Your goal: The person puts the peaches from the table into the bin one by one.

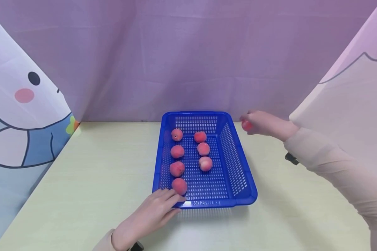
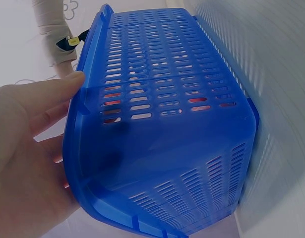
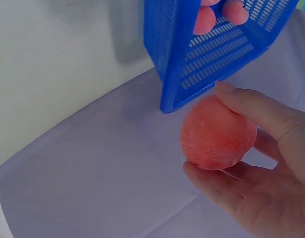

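A blue plastic basket [image 1: 213, 203] with slotted walls stands on the table, and several pinkish-red peaches [image 1: 177, 151] lie inside in two rows. My left hand [image 1: 154, 211] grips the basket's near rim at the left corner. In the left wrist view the thumb [image 2: 58, 89] lies on the outside of the rim, the fingers behind it. Off the basket's far right corner, my right hand [image 1: 265, 123] holds another peach [image 3: 219, 133] between thumb and fingers, apart from the basket in the head view. Part of that peach is hidden by the hand.
A pale yellow-green tabletop [image 1: 113, 167] extends around the basket. Behind it hangs a purple cloth [image 1: 188, 59]. Cloth with a cartoon print [image 1: 25, 115] borders the left side, and a pale cloth [image 1: 358, 111] the right.
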Tool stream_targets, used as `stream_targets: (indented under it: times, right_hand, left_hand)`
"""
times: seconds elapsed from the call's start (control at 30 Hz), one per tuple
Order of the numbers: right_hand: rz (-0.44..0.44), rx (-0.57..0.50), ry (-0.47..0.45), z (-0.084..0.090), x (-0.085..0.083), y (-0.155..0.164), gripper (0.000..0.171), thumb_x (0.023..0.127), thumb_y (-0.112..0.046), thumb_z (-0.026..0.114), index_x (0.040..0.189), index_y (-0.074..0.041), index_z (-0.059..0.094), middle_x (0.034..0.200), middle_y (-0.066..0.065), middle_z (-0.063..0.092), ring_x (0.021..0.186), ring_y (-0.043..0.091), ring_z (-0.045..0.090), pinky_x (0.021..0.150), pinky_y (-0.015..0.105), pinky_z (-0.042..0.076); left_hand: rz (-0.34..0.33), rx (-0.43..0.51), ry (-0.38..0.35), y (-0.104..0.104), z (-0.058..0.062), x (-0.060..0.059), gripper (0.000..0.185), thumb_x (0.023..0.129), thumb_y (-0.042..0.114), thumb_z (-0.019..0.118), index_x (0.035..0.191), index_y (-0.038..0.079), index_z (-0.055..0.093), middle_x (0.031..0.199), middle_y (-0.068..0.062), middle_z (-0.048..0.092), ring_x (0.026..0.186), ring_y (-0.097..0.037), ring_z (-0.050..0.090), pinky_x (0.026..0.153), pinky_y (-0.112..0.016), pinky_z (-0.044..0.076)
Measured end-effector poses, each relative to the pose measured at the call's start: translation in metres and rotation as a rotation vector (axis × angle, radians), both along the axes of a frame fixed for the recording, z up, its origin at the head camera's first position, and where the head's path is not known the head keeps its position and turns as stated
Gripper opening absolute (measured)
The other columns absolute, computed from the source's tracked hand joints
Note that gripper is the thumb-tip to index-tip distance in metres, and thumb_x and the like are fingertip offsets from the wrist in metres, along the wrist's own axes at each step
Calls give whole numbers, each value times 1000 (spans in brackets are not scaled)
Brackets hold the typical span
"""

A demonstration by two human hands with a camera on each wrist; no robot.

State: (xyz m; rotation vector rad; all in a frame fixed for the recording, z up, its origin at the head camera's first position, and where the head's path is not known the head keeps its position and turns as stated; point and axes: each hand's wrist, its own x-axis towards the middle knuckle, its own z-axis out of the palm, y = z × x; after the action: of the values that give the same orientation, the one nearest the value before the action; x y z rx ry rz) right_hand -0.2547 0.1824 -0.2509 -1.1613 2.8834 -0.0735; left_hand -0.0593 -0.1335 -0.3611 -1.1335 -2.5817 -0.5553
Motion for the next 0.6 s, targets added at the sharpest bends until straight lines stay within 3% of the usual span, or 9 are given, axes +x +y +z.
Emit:
stream_targets:
  times: [0.37, 0.6]
  right_hand:
    - [39, 80, 3, 3, 17, -31, 33, 66, -4, 74, 95, -1, 60, 79, 11, 57, 72, 26, 56, 62, 36, 48]
    - [86, 131, -33, 3, 32, -52, 21, 72, -2, 66, 93, -3, 60, 75, 6, 54, 67, 19, 51, 56, 26, 45]
  left_hand:
    - [-1, 8, 12, 1, 1, 1, 25, 75, 17, 69, 98, 13, 61, 94, 3, 61, 83, -10, 56, 73, -27, 47]
    - [5, 4, 2, 2, 3, 2, 25, 75, 17, 69, 99, 13, 61, 95, 3, 61, 83, -10, 56, 73, -26, 47]
